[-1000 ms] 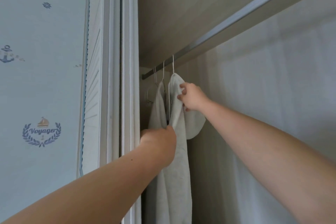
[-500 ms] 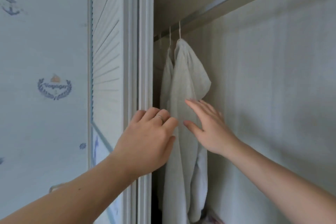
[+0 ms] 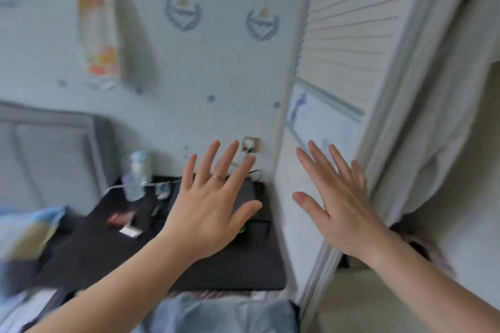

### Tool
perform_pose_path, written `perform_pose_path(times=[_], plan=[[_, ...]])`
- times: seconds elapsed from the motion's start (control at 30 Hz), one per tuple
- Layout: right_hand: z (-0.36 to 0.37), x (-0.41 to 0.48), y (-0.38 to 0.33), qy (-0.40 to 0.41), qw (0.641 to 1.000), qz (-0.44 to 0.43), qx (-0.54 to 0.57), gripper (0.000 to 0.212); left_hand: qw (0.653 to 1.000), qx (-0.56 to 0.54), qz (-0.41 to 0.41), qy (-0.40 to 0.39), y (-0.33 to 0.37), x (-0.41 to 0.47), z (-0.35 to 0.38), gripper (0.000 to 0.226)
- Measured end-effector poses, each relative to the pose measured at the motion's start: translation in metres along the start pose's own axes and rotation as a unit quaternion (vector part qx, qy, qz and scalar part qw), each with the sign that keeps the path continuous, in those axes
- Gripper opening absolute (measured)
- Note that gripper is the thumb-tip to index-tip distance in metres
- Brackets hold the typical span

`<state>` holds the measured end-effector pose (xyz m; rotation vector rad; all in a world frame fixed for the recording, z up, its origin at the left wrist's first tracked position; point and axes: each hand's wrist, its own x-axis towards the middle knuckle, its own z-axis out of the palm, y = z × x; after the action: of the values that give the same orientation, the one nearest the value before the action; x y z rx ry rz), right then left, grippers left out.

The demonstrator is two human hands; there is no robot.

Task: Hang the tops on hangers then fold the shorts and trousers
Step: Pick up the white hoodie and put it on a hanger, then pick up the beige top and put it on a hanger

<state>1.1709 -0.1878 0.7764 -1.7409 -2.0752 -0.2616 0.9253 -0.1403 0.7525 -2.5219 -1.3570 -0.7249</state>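
The lower part of a white top [image 3: 443, 127] hangs inside the wardrobe at the right edge; its hanger and the rail are out of frame. My left hand [image 3: 213, 203] is spread flat with straight fingers, a ring on one finger, in front of the dark bedside table. My right hand [image 3: 341, 197] is also spread with straight fingers, in front of the wardrobe door's edge, just left of the hanging top. Neither hand holds anything. The whole frame is motion-blurred.
A louvred wardrobe door [image 3: 346, 43] stands open between the wall and the wardrobe. A dark bedside table [image 3: 108, 251] carries a bottle [image 3: 136, 176] and small items. A grey headboard [image 3: 48, 154] is at left, bedding [image 3: 227, 313] lies at the bottom.
Both hands have let go of the hanging tops and drawn back with fingers spread. The view has swung down and left from the wardrobe rail to the bedside table.
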Motion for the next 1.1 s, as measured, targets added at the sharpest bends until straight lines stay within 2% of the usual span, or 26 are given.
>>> perform_pose_path(times=[0.17, 0.3, 0.47, 0.6, 0.67, 0.77, 0.87, 1.1], plan=[[0.066, -0.014, -0.128, -0.082, 0.990, -0.080, 0.080, 0.071, 0.988, 0.025, -0.141, -0.061, -0.077, -0.135, -0.018, 0.079], [0.116, -0.034, -0.235, -0.149, 0.965, -0.169, 0.134, 0.068, 0.957, 0.049, -0.271, -0.094, -0.129, -0.253, -0.033, 0.081], [0.164, -0.060, -0.360, -0.226, 0.920, -0.262, 0.182, 0.069, 0.884, 0.054, -0.446, -0.132, -0.169, -0.397, -0.062, 0.082], [0.194, -0.083, -0.446, -0.289, 0.878, -0.308, 0.225, 0.071, 0.811, 0.051, -0.569, -0.127, -0.178, -0.493, -0.082, 0.085], [0.210, -0.094, -0.483, -0.321, 0.854, -0.333, 0.236, 0.064, 0.777, 0.038, -0.619, -0.112, -0.181, -0.531, -0.089, 0.082], [0.233, -0.106, -0.530, -0.368, 0.819, -0.373, 0.234, 0.056, 0.730, 0.020, -0.677, -0.094, -0.187, -0.572, -0.096, 0.081], [0.257, -0.109, -0.570, -0.407, 0.787, -0.408, 0.220, 0.059, 0.690, 0.016, -0.719, -0.083, -0.201, -0.600, -0.099, 0.089], [0.310, -0.079, -0.665, -0.446, 0.740, -0.462, 0.202, 0.066, 0.621, 0.008, -0.780, -0.075, -0.268, -0.642, -0.106, 0.093]])
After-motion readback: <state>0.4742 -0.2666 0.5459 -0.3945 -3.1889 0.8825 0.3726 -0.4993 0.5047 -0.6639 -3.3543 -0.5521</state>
